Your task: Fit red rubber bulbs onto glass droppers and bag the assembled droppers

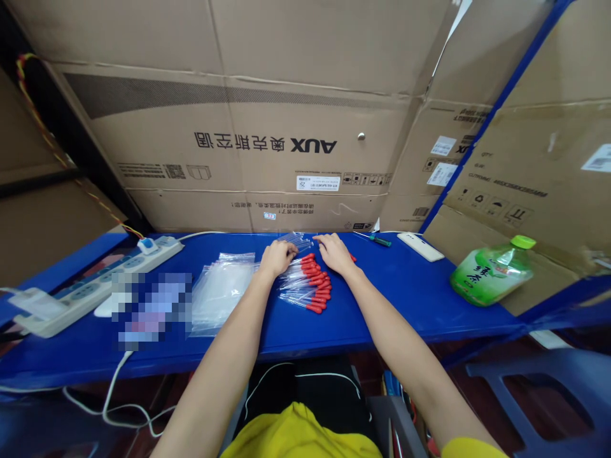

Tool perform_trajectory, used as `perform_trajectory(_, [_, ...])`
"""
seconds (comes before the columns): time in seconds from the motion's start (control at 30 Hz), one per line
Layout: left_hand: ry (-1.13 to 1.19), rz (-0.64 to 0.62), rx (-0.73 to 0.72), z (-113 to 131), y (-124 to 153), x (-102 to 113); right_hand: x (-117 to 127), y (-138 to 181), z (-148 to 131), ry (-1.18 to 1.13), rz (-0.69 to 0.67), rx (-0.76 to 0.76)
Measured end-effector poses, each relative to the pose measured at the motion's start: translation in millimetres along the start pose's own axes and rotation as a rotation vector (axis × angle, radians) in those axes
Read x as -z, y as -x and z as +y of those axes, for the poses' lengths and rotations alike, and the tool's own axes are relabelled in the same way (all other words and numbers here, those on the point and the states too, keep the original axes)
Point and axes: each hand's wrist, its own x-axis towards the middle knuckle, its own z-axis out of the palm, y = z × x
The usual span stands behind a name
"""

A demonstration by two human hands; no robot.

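On the blue table lies a fanned pile of droppers (312, 283), clear thin tubes with red rubber bulbs pointing right. Just beyond it is a small bunch of clear tubes (301, 240) without visible bulbs. My left hand (278, 257) rests at the left of these tubes, its fingers curled together; what they pinch is hidden. My right hand (334, 252) is on the other side, palm down, fingers stretched toward the tubes with nothing visible in them. A bit of red shows beside its wrist. Clear zip bags (223, 292) lie stacked left of my left hand.
A white power strip (109, 280) and a pixelated phone-like object (155, 308) with a cable lie left. At the right are a green-handled screwdriver (380, 241), a white phone-like slab (420, 247) and a green drink bottle (494, 270). Cardboard walls (267, 114) enclose the back.
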Motion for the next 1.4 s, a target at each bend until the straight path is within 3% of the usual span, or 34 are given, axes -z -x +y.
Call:
perform_trajectory(0.23, [0.017,-0.011,-0.014,-0.3,-1.7,1.1,1.3,-1.6,-7.6,0.159,-0.127,0.146])
perform_trajectory(0.47, [0.019,-0.043,0.001,6.4,-0.4,5.2,4.4,-2.7,-5.7,0.167,-0.143,0.127])
perform_trajectory(0.67, [0.098,0.076,-0.190,31.0,1.3,16.0,20.4,-3.1,-16.0,-0.009,0.006,0.214])
perform_trajectory(0.77, [0.147,0.071,-0.246,44.6,2.9,21.7,29.5,-3.4,-18.4,-0.125,0.100,0.235])
perform_trajectory(0.93, [0.161,0.101,-0.125,45.5,6.2,19.8,44.6,0.3,17.0,-0.145,0.228,-0.047])
perform_trajectory(1.03, [0.172,0.100,-0.055,40.0,6.7,14.2,55.5,11.2,53.1,-0.141,0.035,-0.287])
perform_trajectory(1.17, [0.164,0.106,-0.009,40.3,5.9,10.4,64.2,27.3,84.7,-0.324,-0.328,-0.439])
perform_trajectory(1.27, [0.155,0.116,0.011,44.4,5.9,11.5,63.3,30.4,87.3,-0.391,-0.371,-0.434])
perform_trajectory(1.4, [0.150,0.121,-0.013,48.0,7.0,14.3,58.2,24.5,78.5,-0.330,-0.263,-0.345])
